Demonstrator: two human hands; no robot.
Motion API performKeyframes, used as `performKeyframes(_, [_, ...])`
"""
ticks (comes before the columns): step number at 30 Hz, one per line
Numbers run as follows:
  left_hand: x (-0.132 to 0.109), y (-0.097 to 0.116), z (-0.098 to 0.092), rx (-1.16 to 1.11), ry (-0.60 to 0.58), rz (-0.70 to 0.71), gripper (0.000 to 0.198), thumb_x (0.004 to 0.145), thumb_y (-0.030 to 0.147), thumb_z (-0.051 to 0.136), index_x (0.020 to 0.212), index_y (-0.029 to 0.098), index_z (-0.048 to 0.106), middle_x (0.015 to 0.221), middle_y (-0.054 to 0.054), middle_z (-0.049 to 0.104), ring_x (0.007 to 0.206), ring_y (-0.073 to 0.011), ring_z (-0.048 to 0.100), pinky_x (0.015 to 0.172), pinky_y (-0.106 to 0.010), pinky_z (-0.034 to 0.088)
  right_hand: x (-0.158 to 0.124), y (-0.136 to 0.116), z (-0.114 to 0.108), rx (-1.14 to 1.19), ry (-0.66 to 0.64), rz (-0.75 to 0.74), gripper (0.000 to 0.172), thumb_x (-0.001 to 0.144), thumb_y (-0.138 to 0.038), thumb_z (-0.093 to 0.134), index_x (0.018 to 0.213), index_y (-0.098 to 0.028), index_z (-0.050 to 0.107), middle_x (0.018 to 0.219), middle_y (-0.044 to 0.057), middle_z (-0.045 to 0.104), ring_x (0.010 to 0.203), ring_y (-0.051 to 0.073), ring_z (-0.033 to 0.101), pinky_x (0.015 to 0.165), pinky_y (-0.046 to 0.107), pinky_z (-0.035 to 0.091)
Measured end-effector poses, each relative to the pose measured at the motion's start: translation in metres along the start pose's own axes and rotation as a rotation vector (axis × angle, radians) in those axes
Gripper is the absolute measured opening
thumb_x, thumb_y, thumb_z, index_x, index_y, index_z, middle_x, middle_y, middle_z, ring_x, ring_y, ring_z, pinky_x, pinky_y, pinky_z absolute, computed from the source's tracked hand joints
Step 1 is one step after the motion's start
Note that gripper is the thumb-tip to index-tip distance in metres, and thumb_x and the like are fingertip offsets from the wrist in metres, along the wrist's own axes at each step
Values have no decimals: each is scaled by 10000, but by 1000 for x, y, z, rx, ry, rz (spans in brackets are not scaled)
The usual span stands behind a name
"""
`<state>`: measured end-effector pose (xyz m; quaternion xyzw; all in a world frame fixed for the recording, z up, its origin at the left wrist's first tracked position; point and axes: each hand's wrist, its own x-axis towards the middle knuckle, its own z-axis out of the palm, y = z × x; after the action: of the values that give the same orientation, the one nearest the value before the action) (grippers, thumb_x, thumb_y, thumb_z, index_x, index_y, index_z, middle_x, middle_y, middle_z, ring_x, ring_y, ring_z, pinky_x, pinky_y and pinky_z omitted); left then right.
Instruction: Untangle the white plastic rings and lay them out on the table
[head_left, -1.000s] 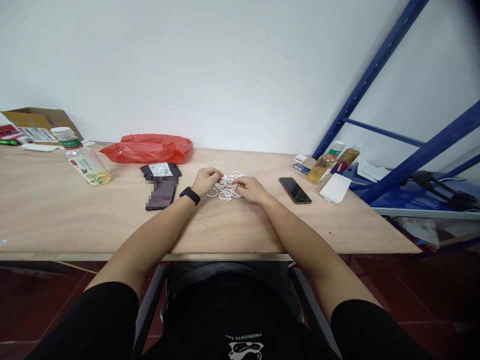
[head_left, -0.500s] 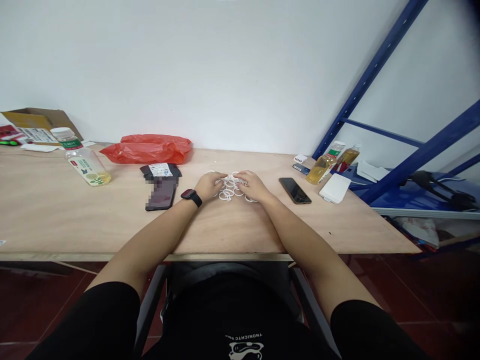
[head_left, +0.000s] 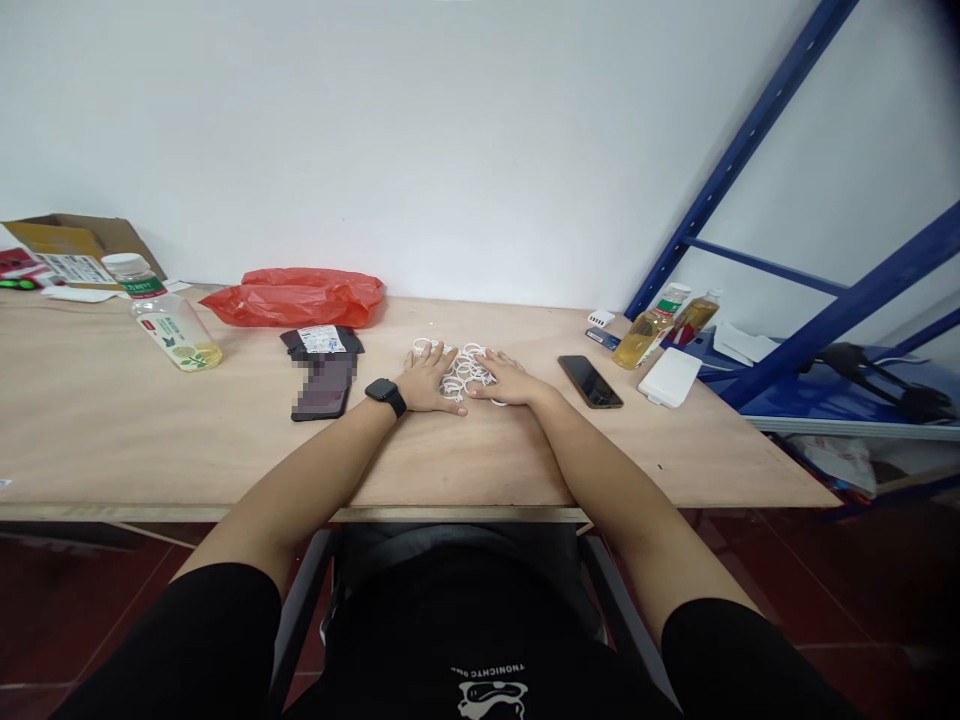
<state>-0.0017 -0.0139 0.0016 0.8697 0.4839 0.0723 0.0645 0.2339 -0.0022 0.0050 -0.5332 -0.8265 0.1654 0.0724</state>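
Observation:
Several white rings (head_left: 466, 368) lie in a loose heap on the wooden table (head_left: 450, 460), some overlapping. My left hand (head_left: 428, 382) rests flat over the heap's left side, fingers spread and thumb stretched toward the middle. On the right side, my right hand (head_left: 506, 380) lies palm down with its fingers apart, covering part of the rings. Both hands touch the rings without gripping any. The rings under the palms are hidden. A black watch (head_left: 385, 397) is on my left wrist.
A dark phone (head_left: 590, 381), a white case (head_left: 670, 377) and a drink bottle (head_left: 651, 326) are at right. Leftward lie a black packet (head_left: 322, 340), a red plastic bag (head_left: 296, 298) and another bottle (head_left: 171, 315). A blue metal rack (head_left: 847, 300) stands beyond the table's right end.
Both hands have gone from curled fingers at the heap to flat, spread palms on it. The thumbs now point inward, nearer my side, and the left wrist has turned.

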Motion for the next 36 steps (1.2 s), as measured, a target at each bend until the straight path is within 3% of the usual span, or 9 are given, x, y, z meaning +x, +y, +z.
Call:
performKeyframes(6, [1, 0, 1, -57, -10, -24, 1285, 653, 878, 503, 1576, 155, -24, 1627, -188, 36, 1493, -413, 45, 1156, -610, 117, 5, -2, 6, -6, 49, -54, 992, 737, -756, 603, 1543, -268, 293, 1618, 90, 223, 1497, 367, 152, 1206, 541, 167])
performKeyframes(12, [2, -2, 4, -88, 0, 6, 1174, 709, 878, 414, 1568, 127, 141, 1616, -172, 169, 1488, -383, 148, 1186, -505, 161, 6, 0, 8, -3, 79, -103, 971, 748, -763, 586, 1533, -255, 324, 1605, 87, 264, 1487, 352, 205, 1212, 515, 189])
performKeyframes(16, [2, -2, 5, -61, -13, 16, 1118, 736, 874, 378, 1553, 127, 224, 1613, -170, 187, 1485, -381, 159, 1186, -506, 155, 7, -1, 9, -15, 103, -133, 942, 772, -753, 568, 1529, -242, 335, 1595, 95, 289, 1482, 336, 230, 1211, 501, 202])
performKeyframes(36, [3, -3, 9, -28, 13, 13, 1053, 758, 837, 435, 1557, 181, 230, 1611, -162, 202, 1480, -375, 187, 1173, -518, 196, 17, -6, 14, -51, 207, -188, 778, 840, -621, 592, 1483, -220, 418, 1542, 109, 396, 1443, 285, 343, 1189, 444, 272])
